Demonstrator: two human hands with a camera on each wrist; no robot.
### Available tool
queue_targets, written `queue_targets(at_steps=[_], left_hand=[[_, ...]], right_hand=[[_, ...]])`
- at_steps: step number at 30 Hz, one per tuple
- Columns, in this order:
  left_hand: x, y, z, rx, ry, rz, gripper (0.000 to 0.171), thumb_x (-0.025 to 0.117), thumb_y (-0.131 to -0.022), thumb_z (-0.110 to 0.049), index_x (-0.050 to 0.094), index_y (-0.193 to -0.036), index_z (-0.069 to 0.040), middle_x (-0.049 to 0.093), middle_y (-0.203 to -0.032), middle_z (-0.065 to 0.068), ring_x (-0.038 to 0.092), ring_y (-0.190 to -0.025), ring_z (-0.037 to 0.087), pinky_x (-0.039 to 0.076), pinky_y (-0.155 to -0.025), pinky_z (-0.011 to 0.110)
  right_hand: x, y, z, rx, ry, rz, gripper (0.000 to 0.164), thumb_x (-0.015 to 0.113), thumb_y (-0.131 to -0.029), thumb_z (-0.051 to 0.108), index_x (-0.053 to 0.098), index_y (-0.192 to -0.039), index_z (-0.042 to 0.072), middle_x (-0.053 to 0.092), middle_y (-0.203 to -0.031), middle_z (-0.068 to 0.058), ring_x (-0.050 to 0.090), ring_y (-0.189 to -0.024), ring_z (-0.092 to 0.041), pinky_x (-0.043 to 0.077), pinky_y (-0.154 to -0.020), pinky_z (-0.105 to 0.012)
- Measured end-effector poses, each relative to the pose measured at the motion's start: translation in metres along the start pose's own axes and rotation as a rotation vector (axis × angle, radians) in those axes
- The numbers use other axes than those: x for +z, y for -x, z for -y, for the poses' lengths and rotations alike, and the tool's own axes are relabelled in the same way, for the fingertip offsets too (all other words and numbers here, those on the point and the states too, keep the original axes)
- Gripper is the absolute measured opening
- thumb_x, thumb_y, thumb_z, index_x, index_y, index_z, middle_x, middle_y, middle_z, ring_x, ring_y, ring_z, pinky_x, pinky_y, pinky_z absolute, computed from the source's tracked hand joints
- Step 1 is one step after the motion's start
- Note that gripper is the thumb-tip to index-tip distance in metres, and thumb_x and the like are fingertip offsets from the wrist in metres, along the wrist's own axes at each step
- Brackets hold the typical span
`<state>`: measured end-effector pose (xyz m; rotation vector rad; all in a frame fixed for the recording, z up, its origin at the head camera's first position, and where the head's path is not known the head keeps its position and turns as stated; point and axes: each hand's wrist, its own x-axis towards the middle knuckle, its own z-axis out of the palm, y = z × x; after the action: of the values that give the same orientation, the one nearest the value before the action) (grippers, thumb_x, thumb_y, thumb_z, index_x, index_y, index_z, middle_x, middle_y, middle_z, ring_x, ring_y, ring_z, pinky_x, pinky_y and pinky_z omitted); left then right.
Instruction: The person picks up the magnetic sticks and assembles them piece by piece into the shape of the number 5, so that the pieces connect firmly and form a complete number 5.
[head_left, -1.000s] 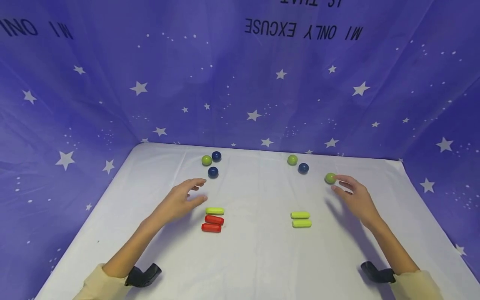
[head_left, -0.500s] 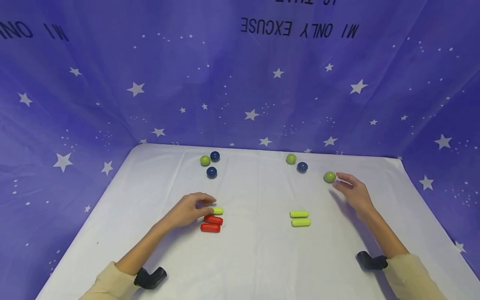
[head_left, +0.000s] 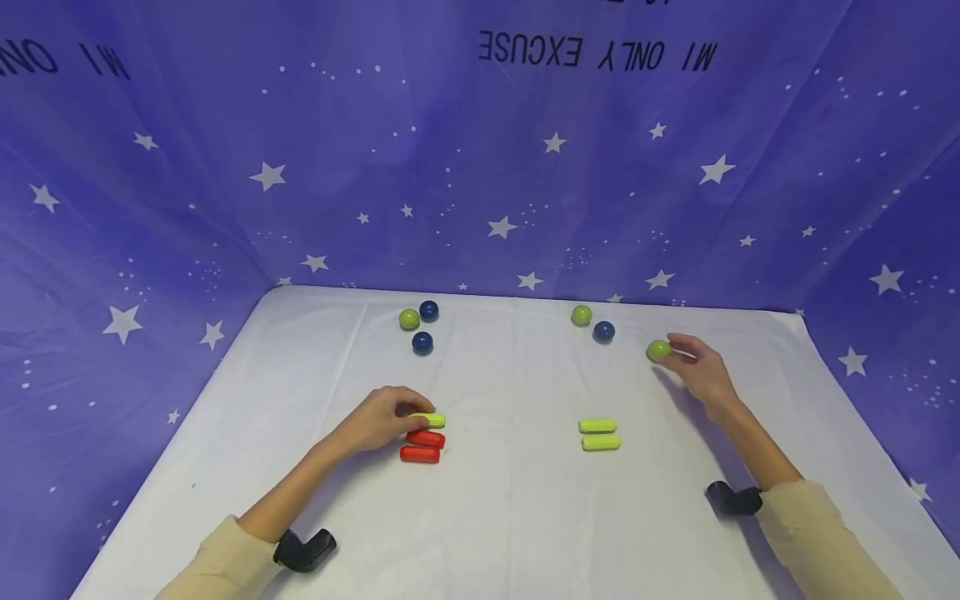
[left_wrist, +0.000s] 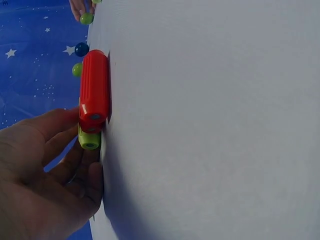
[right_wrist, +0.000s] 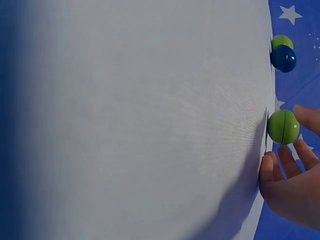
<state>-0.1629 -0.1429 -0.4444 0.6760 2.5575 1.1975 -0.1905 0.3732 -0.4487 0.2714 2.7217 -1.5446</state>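
Observation:
In the head view my left hand (head_left: 382, 418) has its thumb on the near side and its fingers on the far side of a yellow ribbed plastic cylinder (head_left: 437, 421), pinching it on the table. Two red cylinders (head_left: 420, 454) lie just in front; in the left wrist view a red cylinder (left_wrist: 95, 82) partly hides the yellow one (left_wrist: 89, 141). My right hand (head_left: 703, 373) reaches round a green ball (head_left: 658, 350) on the table. Its thumb overlaps the ball's edge, and the right wrist view shows loosely bent fingers (right_wrist: 287, 162) close beside the green ball (right_wrist: 283, 127).
At the back left sit a green ball (head_left: 408, 319) and two blue balls (head_left: 422, 342). Another green ball (head_left: 581, 315) and a blue ball (head_left: 603, 332) stand back right. Two yellow cylinders (head_left: 600, 442) lie right of centre. Star-printed purple cloth (head_left: 480, 167) hangs behind the white table (head_left: 510, 517).
My left hand has moved forward-right and down from beside the cylinders onto the yellow one. My right hand has closed in slightly around the green ball, which stays about where it was.

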Motion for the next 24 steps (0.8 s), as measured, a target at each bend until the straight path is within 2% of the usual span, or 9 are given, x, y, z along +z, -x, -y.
queue_targets(at_steps=[6,13,20,24], left_hand=[[0.0,-0.003,-0.001,-0.018,-0.018,0.022,0.018,0.073,-0.09,-0.011,0.075,-0.108,-0.007,0.068,-0.097,-0.002,0.058,-0.087,0.016,0.048,-0.082,0.036],[0.0,-0.007,0.001,0.015,-0.004,0.035,0.019,0.072,-0.091,-0.01,0.075,-0.109,-0.004,0.069,-0.096,0.0,0.057,-0.086,0.016,0.048,-0.079,0.034],[-0.001,-0.014,-0.001,-0.014,0.033,0.03,0.02,0.071,-0.09,-0.007,0.075,-0.109,-0.003,0.067,-0.089,-0.001,0.057,-0.08,0.016,0.047,-0.073,0.031],[-0.001,-0.021,-0.002,-0.018,0.027,0.006,0.019,0.071,-0.09,-0.007,0.075,-0.109,-0.005,0.067,-0.093,-0.002,0.057,-0.084,0.016,0.048,-0.078,0.033]], right_hand=[[0.004,-0.003,0.002,0.019,0.015,-0.009,0.06,0.064,-0.099,0.025,0.041,-0.148,-0.002,0.042,-0.147,-0.029,0.04,-0.133,-0.047,0.034,-0.106,-0.057],[0.007,-0.006,0.002,0.042,0.047,-0.029,0.052,0.064,-0.099,0.023,0.049,-0.142,-0.003,0.051,-0.137,-0.028,0.046,-0.127,-0.044,0.039,-0.098,-0.049],[0.007,-0.001,0.004,0.037,0.053,-0.003,0.054,0.061,-0.1,0.027,0.047,-0.141,-0.006,0.051,-0.138,-0.03,0.045,-0.128,-0.045,0.035,-0.103,-0.055],[0.01,0.005,0.008,0.019,0.04,0.009,0.053,0.061,-0.1,0.026,0.048,-0.14,-0.006,0.052,-0.137,-0.03,0.048,-0.126,-0.043,0.039,-0.097,-0.046]])
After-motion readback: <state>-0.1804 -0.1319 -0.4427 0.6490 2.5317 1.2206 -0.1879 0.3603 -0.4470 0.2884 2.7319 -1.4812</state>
